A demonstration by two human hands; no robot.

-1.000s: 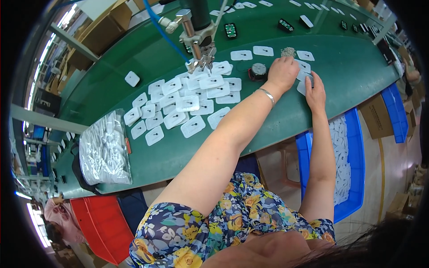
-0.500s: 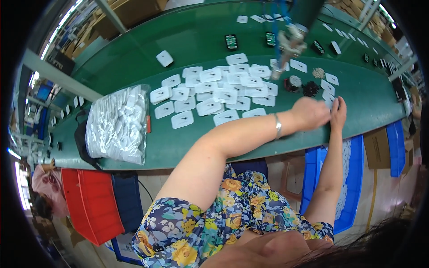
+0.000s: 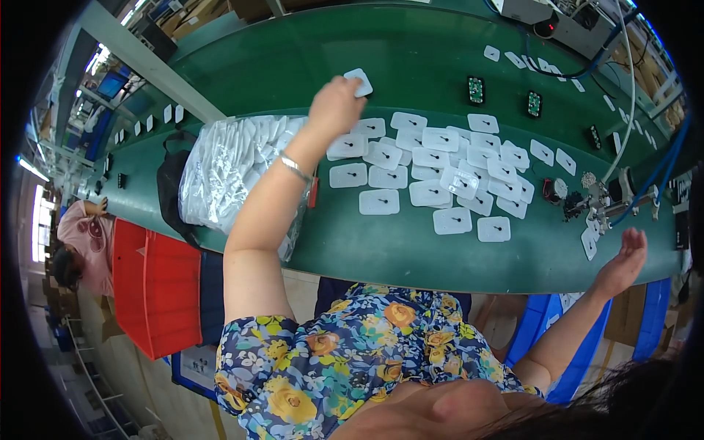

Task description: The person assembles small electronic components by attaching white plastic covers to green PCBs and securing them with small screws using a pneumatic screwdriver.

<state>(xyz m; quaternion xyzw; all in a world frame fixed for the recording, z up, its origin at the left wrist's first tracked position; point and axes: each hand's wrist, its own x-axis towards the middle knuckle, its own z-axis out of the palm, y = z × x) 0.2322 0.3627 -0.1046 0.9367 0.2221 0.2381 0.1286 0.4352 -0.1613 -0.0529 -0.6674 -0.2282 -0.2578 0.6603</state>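
My left hand (image 3: 336,108), wearing a bracelet, reaches to the far green strip and has its fingers closed on the edge of a white rounded plastic cover (image 3: 360,81). My right hand (image 3: 622,265) is raised near the table's front right edge, fingers stretched and nothing in it. Between the hands, many white covers (image 3: 379,202), each with a small dark part in its middle, lie spread and overlapping on the green table (image 3: 411,249). A few more covers (image 3: 589,243) lie near my right hand.
A clear bag of white pieces (image 3: 235,176) lies at left beside a black strap. A metal tool head with blue tubes (image 3: 609,202) hangs at right, near piles of small black parts (image 3: 573,205). Green circuit boards (image 3: 476,89) in black cases rest on the far strip. Red bin (image 3: 158,286) below.
My left hand has swung from beside my right hand to the far left and taken hold of the cover there. My right hand has drawn back toward the front edge. The view has shifted left.
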